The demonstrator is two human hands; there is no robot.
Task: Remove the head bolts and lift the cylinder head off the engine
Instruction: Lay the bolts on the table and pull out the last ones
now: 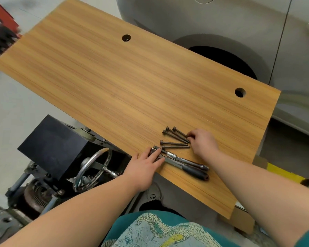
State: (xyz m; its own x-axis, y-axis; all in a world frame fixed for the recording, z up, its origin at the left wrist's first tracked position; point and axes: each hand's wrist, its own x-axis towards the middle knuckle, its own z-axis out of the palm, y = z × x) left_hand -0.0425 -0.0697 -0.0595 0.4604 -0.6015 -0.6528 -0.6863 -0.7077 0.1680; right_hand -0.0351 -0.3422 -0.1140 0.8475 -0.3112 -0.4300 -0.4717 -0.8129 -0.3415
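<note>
Five head bolts [175, 139] lie on our wooden tabletop [125, 82], our right hand [202, 142] pinching their tips, our left hand [144, 165] resting flat-fingered on the ratchet wrench [184, 164].

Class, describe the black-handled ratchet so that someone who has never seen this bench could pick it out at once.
Start at the long wooden tabletop and go to its near edge, where the tools lie just nearer than the loose head bolts. The black-handled ratchet is the tool closest to that edge, its head under the left hand. Its thick black grip sets it apart from the bare metal wrench alongside.
</note>
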